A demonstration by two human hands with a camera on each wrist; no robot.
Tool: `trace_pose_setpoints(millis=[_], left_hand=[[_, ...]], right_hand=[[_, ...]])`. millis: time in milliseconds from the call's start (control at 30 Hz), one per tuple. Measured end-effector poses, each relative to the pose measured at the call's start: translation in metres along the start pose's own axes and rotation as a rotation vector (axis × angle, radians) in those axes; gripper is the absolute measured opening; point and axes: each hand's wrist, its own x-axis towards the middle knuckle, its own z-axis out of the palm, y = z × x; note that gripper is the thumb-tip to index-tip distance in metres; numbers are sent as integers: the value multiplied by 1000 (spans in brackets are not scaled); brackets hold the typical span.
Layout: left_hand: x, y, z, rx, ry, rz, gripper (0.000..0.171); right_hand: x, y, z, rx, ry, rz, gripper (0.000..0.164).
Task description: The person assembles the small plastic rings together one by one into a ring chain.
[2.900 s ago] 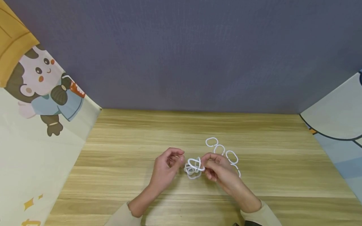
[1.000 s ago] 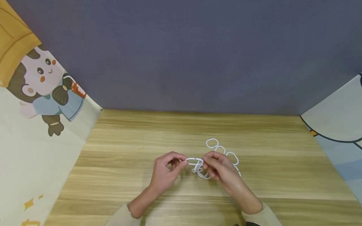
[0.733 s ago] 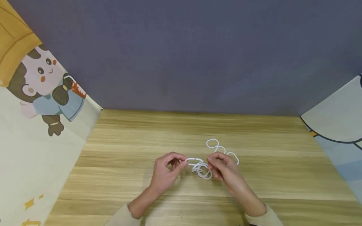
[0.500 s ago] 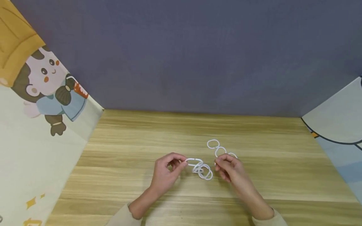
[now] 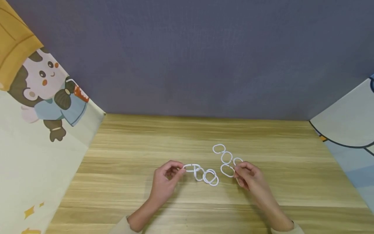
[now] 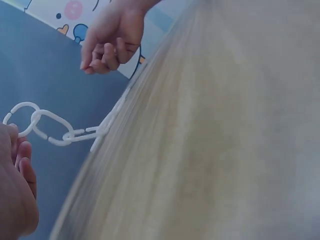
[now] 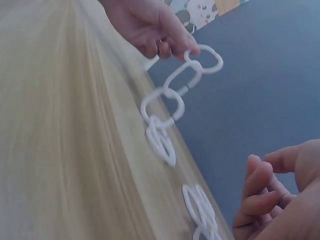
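In the head view my left hand (image 5: 165, 182) pinches the end link of a chain of white plastic links (image 5: 199, 174) between thumb and fingertips. The chain slopes down to the right, and its far links lie overlapped on the table. Each link is an oval ring with a small gap. My right hand (image 5: 251, 178) hovers over the loose links, its fingers loosely curled. A loose link (image 5: 227, 170) lies by its fingertips in the head view. The right wrist view shows nothing in the right hand (image 7: 275, 195), with the separate links (image 7: 200, 207) lower down on the table.
More white links (image 5: 226, 157) lie in a loose cluster beyond and beneath the right hand, which partly covers some of them. The wood-grain table (image 5: 140, 136) ends at a dark blue-grey panel (image 5: 204, 65) behind. Printed panels (image 5: 67, 130) stand at both sides.
Earlier the right hand held a link of the bunched chain; the left hand then took its end. The right hand has let go and moved right to the loose links, while the left hand drew the chain leftward.
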Motion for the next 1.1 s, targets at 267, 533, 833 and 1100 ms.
trace_pose_setpoints(millis=[267, 533, 833, 1100], left_hand=[[-8, -9, -5, -6, 31, -60, 11], [-11, -14, -8, -3, 33, -93, 10], [-13, -17, -8, 6, 28, -109, 10], [-14, -19, -7, 5, 23, -104, 10]], right_hand=[[0, 17, -20, -254, 138, -30, 17], [1, 39, -34, -444, 192, -117, 18], [-10, 45, -32, -510, 217, -175, 21], [-18, 42, -28, -782, 230, -207, 26]])
